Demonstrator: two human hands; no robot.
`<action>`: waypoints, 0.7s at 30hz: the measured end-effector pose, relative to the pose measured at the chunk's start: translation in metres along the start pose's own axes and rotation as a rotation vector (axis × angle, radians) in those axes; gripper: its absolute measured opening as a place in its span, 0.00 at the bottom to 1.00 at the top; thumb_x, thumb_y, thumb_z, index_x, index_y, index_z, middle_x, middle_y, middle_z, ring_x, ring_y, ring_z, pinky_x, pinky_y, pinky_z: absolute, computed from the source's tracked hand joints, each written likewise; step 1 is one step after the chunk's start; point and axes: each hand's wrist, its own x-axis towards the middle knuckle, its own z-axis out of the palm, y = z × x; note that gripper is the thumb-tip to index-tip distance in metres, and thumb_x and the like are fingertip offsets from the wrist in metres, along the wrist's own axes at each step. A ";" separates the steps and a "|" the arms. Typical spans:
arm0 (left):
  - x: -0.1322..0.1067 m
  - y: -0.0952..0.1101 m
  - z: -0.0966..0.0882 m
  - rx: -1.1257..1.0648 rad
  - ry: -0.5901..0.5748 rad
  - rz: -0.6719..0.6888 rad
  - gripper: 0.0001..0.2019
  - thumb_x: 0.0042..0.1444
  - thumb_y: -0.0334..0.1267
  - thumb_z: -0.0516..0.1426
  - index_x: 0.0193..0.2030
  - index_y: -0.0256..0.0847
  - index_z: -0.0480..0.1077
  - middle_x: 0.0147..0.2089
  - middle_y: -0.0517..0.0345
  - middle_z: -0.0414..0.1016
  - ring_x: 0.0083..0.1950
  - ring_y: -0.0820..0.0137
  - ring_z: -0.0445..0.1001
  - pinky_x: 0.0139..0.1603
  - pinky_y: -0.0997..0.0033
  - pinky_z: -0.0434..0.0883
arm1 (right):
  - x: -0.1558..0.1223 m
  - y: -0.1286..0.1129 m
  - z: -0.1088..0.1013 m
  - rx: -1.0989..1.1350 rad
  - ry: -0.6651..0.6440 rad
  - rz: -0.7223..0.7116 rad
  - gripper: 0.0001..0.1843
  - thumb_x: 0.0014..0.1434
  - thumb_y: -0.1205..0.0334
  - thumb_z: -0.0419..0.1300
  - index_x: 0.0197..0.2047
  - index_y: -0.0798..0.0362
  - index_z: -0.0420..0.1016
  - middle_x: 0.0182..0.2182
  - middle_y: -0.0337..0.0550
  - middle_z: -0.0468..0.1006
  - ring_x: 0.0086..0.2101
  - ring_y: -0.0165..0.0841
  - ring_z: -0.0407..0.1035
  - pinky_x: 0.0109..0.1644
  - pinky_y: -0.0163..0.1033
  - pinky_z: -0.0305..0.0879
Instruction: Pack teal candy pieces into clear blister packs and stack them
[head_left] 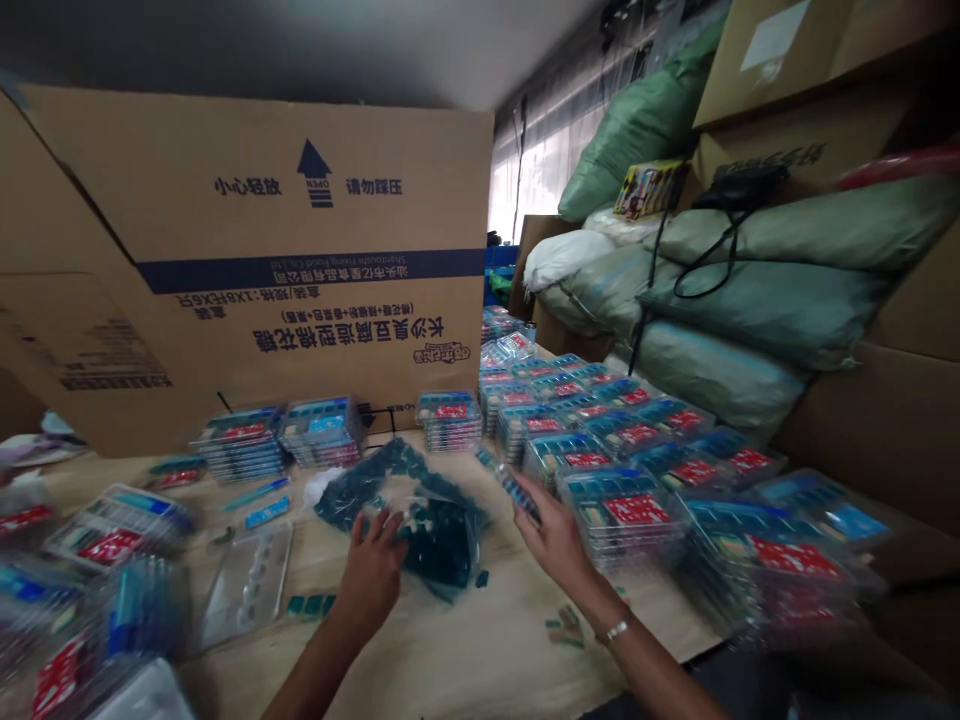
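A large printed carton (360, 230) stands at left; bulging green sacks (795, 310) lie stacked at right; a bright curtained window (510, 185) shows between them.

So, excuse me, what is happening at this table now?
A person's left hand is at a plastic bag of dark teal pieces, while the right hand holds a slim strip above the table. Stacked clear cases stand to the right, and a large carton stands behind.
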 end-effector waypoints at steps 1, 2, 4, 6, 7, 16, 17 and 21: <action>-0.003 -0.004 -0.001 0.009 0.001 -0.018 0.18 0.49 0.19 0.48 0.32 0.42 0.76 0.56 0.47 0.72 0.60 0.53 0.66 0.59 0.39 0.58 | 0.014 0.005 0.007 -0.028 -0.035 0.018 0.25 0.57 0.69 0.50 0.58 0.52 0.65 0.52 0.49 0.74 0.50 0.39 0.69 0.53 0.47 0.67; -0.006 -0.007 -0.002 0.015 0.000 -0.031 0.19 0.49 0.19 0.48 0.32 0.42 0.76 0.56 0.47 0.72 0.59 0.53 0.66 0.59 0.39 0.59 | 0.026 0.010 0.015 -0.066 -0.096 0.031 0.25 0.56 0.71 0.50 0.58 0.52 0.66 0.52 0.48 0.73 0.50 0.39 0.70 0.53 0.46 0.67; -0.013 -0.010 0.002 0.011 -0.013 -0.047 0.19 0.49 0.19 0.48 0.32 0.42 0.76 0.56 0.48 0.72 0.58 0.53 0.67 0.58 0.40 0.59 | 0.045 0.019 0.033 -0.174 -0.267 0.032 0.26 0.55 0.74 0.51 0.57 0.51 0.67 0.53 0.46 0.73 0.50 0.37 0.69 0.54 0.42 0.65; -0.020 -0.012 0.008 -0.008 -0.026 -0.056 0.19 0.50 0.19 0.47 0.32 0.42 0.76 0.55 0.49 0.73 0.57 0.54 0.69 0.57 0.41 0.61 | 0.057 0.027 0.053 -0.271 -0.419 0.016 0.25 0.56 0.74 0.52 0.55 0.51 0.69 0.53 0.46 0.73 0.50 0.35 0.69 0.54 0.40 0.63; -0.024 -0.012 0.011 -0.019 -0.025 -0.062 0.19 0.50 0.19 0.47 0.32 0.43 0.76 0.55 0.49 0.73 0.56 0.55 0.69 0.57 0.41 0.61 | 0.060 0.031 0.062 -0.302 -0.466 0.012 0.23 0.56 0.73 0.53 0.55 0.51 0.70 0.52 0.47 0.74 0.51 0.36 0.68 0.55 0.39 0.62; -0.031 -0.008 0.014 -0.365 -0.078 -0.170 0.14 0.51 0.22 0.48 0.28 0.39 0.72 0.54 0.45 0.73 0.53 0.57 0.71 0.56 0.51 0.65 | 0.066 0.038 0.065 -0.351 -0.598 0.141 0.18 0.60 0.64 0.54 0.53 0.57 0.70 0.54 0.55 0.71 0.51 0.39 0.66 0.54 0.41 0.59; -0.029 -0.009 0.017 -0.478 -0.054 -0.212 0.13 0.50 0.23 0.48 0.26 0.39 0.71 0.51 0.46 0.74 0.53 0.58 0.71 0.55 0.54 0.66 | 0.057 0.035 0.058 -0.361 -0.596 0.167 0.16 0.61 0.65 0.52 0.51 0.57 0.71 0.51 0.54 0.73 0.49 0.39 0.67 0.53 0.41 0.59; -0.016 -0.020 0.032 -0.765 0.040 -0.385 0.11 0.47 0.23 0.47 0.23 0.40 0.66 0.39 0.51 0.76 0.47 0.64 0.74 0.49 0.63 0.70 | -0.003 0.010 0.032 -0.366 -0.673 0.241 0.10 0.58 0.65 0.54 0.35 0.53 0.77 0.32 0.47 0.77 0.34 0.37 0.72 0.39 0.37 0.62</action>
